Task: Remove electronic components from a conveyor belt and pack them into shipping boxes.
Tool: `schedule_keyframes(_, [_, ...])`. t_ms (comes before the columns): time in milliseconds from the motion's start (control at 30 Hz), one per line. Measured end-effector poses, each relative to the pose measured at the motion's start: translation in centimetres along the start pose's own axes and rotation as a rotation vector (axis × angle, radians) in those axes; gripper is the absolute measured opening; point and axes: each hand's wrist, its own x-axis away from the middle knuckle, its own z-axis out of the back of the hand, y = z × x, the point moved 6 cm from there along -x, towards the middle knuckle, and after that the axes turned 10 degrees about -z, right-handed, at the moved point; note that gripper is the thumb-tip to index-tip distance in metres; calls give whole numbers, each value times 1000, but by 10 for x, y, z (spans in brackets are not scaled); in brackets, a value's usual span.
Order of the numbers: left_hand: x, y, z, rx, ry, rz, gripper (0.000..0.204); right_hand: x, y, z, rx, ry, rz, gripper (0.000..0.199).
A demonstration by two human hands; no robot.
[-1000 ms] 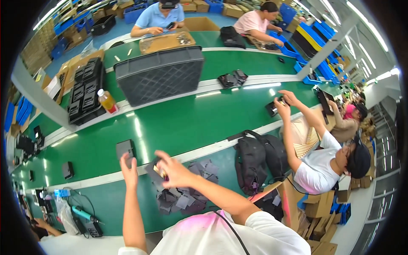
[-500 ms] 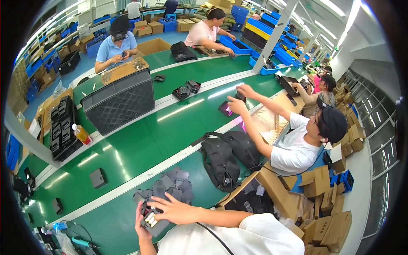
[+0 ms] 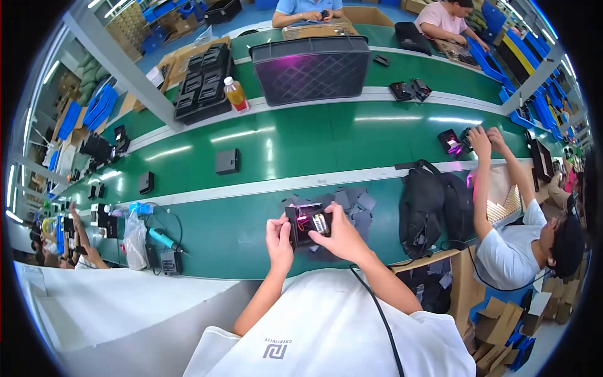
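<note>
Black case (image 3: 303,235), open, metallic cylindrical cells (image 3: 320,223) and reddish wires inside, held over green bench (image 3: 220,235), partly hiding dark flat pieces (image 3: 362,202). Left hand (image 3: 279,237) pinches its left side; right hand (image 3: 342,234) grips the right, thumb near cells. Fingertips underneath hidden, can't tell.

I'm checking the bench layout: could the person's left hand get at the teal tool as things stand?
Probably yes, after letting go: the left hand grips the open black case, but nothing visible blocks its way to the teal tool.
</note>
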Motion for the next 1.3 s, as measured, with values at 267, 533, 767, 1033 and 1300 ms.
schedule_keyframes(267, [8,-11,6,69,-1,213,8,22,-30,32,102,55,518,70])
schedule_keyframes(533, [16,-11,-1,168,-98,328,11,27,-33,15,360,8,726,73])
schedule_keyframes(767, [30,-14,-10,208,-165,328,17,1,-1,7,-46,163,376,56])
schedule_keyframes(1033, [36,-34,0,177,-171,419,19,-17,28,-11,-231,107,144,34])
schedule_keyframes(1300, [37,-38,5,172,-185,523,14,-29,29,-14,-244,60,212,33])
